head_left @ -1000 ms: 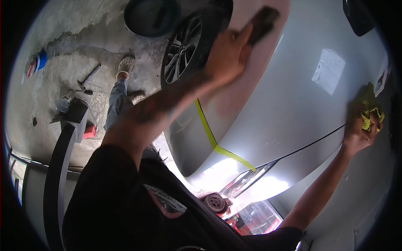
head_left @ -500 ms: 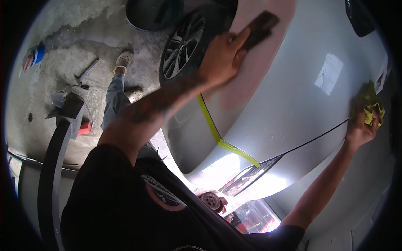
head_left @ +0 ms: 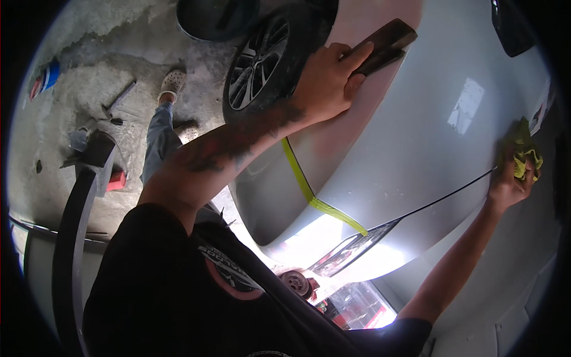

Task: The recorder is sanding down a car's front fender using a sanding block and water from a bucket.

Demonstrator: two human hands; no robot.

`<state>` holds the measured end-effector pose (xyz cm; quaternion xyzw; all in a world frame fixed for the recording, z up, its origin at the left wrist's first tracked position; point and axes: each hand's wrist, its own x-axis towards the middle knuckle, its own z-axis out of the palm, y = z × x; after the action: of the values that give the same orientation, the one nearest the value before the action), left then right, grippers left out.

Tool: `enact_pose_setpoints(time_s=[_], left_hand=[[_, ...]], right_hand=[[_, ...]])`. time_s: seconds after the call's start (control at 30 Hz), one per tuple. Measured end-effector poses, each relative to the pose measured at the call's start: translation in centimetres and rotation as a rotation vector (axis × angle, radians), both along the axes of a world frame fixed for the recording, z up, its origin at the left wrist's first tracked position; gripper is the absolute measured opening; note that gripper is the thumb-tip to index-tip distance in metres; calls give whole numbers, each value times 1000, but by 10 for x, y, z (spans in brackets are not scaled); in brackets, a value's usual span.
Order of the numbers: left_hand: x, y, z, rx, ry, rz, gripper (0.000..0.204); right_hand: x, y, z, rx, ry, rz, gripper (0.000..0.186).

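My left hand is closed around a dark brown sanding block, the index finger stretched along it. The block lies against the dull pinkish patch on the car's fender, its far end by the hood's edge. Yellow-green masking tape runs along the seam between fender and bumper, below my left wrist. At the right, my right hand grips a crumpled yellow-green cloth beside the far side of the silver-grey hood. Part of the cloth is hidden in shadow and behind my fingers.
A car wheel and a dark round tub stand beyond my left arm. On the concrete floor lie a hammer-like tool, a blue can and a red object. A grey post rises at left.
My left hand and the sanding block have moved right across the pinkish patch, toward the hood's edge. My right hand keeps its hold on the cloth, nearly still.
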<state>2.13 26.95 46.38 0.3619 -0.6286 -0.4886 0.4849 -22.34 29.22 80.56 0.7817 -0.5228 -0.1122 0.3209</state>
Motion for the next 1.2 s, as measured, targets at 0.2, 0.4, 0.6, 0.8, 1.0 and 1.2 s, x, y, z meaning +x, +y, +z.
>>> enact_pose_setpoints(time_s=[0.2,0.4,0.6,0.8,1.0,1.2], left_hand=[[55,108,16,0,52,-118,74],[1,-7,-16,15,-28,16,59],[27,47,-4,2,10,-88,68],[9,14,-1,103,14,-107,68],[-57,-205,-60,353,-199,-222,51],[38,-167,-87,183,-196,-126,46]], right_hand=[[6,10,-5,-98,-328,-144,19],[9,6,-11,-157,-557,-165,19],[6,12,-6,-116,-416,-175,19],[9,16,0,-106,-379,-172,17],[1,1,-10,-38,-333,-168,33],[41,-75,-48,175,-108,-332,44]])
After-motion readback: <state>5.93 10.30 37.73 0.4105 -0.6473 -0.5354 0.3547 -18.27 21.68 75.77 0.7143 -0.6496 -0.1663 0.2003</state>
